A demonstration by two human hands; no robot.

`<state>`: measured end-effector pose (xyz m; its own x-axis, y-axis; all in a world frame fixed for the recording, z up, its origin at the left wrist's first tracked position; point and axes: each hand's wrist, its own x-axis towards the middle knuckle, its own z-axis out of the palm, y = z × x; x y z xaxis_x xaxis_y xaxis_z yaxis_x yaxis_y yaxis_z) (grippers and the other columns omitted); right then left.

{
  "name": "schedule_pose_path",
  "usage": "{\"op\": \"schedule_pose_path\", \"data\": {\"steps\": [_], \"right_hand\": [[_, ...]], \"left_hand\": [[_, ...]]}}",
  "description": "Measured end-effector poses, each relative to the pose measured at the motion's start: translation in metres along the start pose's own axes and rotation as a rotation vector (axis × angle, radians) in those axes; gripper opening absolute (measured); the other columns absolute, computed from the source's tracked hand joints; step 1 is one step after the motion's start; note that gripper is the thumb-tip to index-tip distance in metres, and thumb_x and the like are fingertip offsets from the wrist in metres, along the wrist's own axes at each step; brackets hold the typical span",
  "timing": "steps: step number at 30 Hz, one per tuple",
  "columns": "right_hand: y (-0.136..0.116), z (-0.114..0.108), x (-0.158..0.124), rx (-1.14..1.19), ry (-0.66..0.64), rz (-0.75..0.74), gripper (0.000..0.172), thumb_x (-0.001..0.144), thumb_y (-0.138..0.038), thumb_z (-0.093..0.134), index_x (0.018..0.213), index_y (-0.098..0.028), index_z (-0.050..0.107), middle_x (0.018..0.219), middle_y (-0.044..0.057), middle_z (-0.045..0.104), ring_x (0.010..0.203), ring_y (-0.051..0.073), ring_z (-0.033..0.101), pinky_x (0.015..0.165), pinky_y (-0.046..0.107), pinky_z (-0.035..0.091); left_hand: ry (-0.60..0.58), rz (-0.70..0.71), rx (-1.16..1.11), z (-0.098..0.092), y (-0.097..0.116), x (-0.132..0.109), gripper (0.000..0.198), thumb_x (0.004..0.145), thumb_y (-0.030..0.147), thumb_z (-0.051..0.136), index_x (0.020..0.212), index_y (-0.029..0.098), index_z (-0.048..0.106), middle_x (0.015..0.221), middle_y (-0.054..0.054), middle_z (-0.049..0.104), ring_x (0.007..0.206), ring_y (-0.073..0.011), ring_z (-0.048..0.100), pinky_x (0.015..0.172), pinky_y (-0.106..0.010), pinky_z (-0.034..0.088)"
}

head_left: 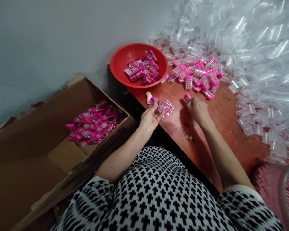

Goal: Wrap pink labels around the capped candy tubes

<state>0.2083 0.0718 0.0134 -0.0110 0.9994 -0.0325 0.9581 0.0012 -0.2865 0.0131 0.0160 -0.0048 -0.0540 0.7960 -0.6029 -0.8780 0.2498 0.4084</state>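
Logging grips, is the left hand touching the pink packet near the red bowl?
Touching. Head view shows the left hand gripping the pink packet, thumb on top.

Red bowl (124,55), cardboard box (38,128) left, clear tube heap (255,48) right.

I'd call this a small packing workshop. Heaped clear vials (255,48) lie past the right hand (197,110), and a packet-filled carton (38,128) sits beside the left hand (150,117).
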Motion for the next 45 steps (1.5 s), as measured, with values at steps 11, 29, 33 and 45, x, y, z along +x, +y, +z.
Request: {"op": "schedule_pose_path", "data": {"steps": [11, 29, 33, 45], "right_hand": [[-0.054, 0.045, -0.097, 1.196, -0.035, 0.102, 0.036, 0.090, -0.051, 0.050, 0.107, -0.020, 0.055, 0.063, -0.004, 0.062, 0.044, 0.009, 0.055, 0.040, 0.020, 0.046], [-0.057, 0.056, -0.096, 1.263, 0.125, 0.070, 0.030, 0.088, -0.047, 0.057, 0.107, -0.024, 0.056, 0.094, 0.001, 0.068, 0.063, 0.010, 0.066, 0.059, 0.026, 0.061], [-0.055, 0.056, -0.095, 1.329, 0.083, 0.085, 0.032, 0.087, -0.049, 0.057, 0.107, -0.023, 0.055, 0.085, -0.001, 0.068, 0.058, 0.009, 0.064, 0.056, 0.024, 0.060], [-0.055, 0.051, -0.087, 1.516, 0.097, 0.112, 0.039, 0.078, -0.051, 0.069, 0.099, -0.024, 0.050, 0.074, -0.005, 0.066, 0.055, 0.009, 0.064, 0.054, 0.023, 0.059]], "left_hand": [[0.017, -0.051, -0.088, 0.010, -0.013, 0.003, 0.006, 0.085, 0.019, 0.067, 0.082, 0.013, 0.066, 0.079, -0.004, 0.070, 0.071, -0.0118, 0.068, 0.078, -0.027, 0.055], [-0.279, 0.010, 0.237, 0.010, -0.019, 0.001, 0.025, 0.065, 0.021, 0.083, 0.076, 0.012, 0.064, 0.065, -0.001, 0.066, 0.057, -0.0097, 0.062, 0.060, -0.021, 0.049], [-0.275, -0.043, 0.307, 0.012, -0.016, 0.003, 0.024, 0.067, 0.025, 0.082, 0.069, 0.010, 0.063, 0.061, -0.003, 0.065, 0.056, -0.0108, 0.061, 0.058, -0.022, 0.049], [-0.444, -0.018, 0.577, 0.012, -0.012, -0.002, 0.033, 0.056, 0.033, 0.087, 0.067, 0.007, 0.070, 0.055, -0.003, 0.061, 0.045, -0.0092, 0.053, 0.042, -0.022, 0.041]]}}
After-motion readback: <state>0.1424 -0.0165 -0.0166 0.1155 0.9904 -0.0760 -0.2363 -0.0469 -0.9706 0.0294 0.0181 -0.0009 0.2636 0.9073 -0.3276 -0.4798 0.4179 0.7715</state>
